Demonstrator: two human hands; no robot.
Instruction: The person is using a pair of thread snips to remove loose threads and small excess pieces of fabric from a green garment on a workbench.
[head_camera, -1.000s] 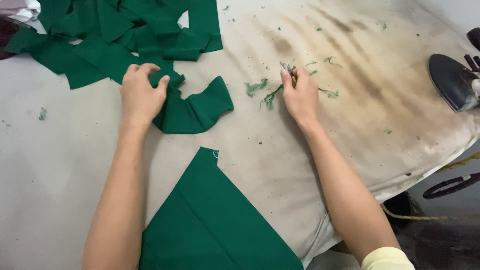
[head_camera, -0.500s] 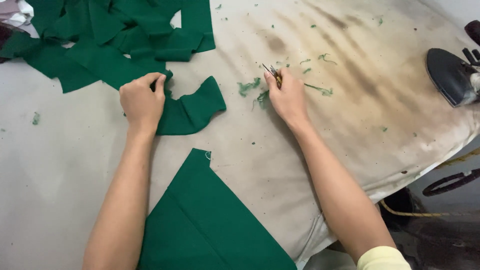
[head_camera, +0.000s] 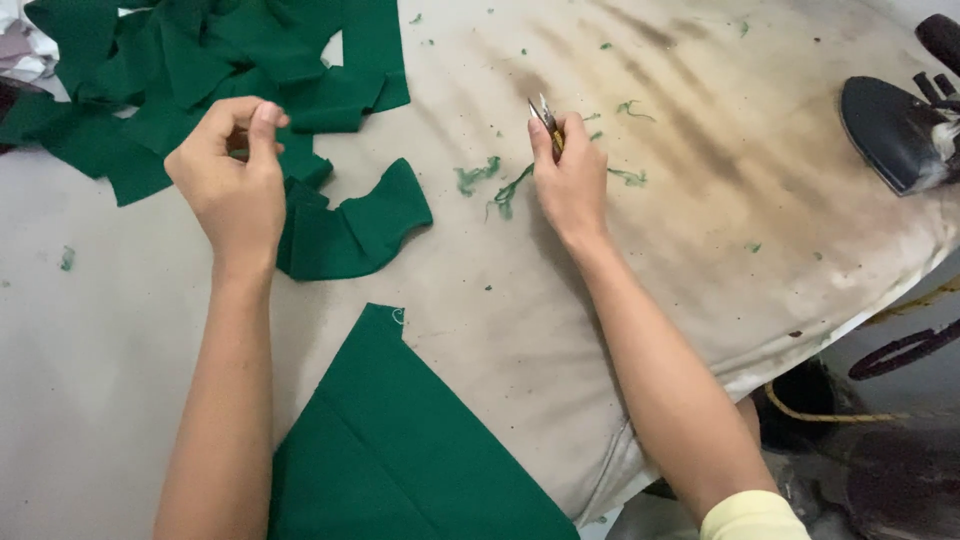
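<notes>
1. One padded tabletop (head_camera: 700, 290), pale and scorched brown in streaks, fills most of the view.
2. Many green strips (head_camera: 200, 70) lie heaped at the far left corner, overlapping one another.
3. Large green cloth (head_camera: 400, 460) lies flat at the near edge, between the two forearms, one corner pointing away from the person.
4. Dark iron (head_camera: 895, 130) rests at the far right edge, well apart from both hands.
5. Left hand (head_camera: 230, 185) is raised over the near edge of the heap, fingers curled, thumb and forefinger pinched together; whether anything sits between them cannot be told.
6. Curved green strip (head_camera: 350, 230) lies just right of that hand, its end bent upward.
7. Right hand (head_camera: 570, 180) rests on the tabletop, closed around small snips (head_camera: 545, 112), whose metal tips stick out above the fingers.
8. Green threads (head_camera: 500, 185) lie scattered on the tabletop around the right hand, some just left of it, some beyond it.
</notes>
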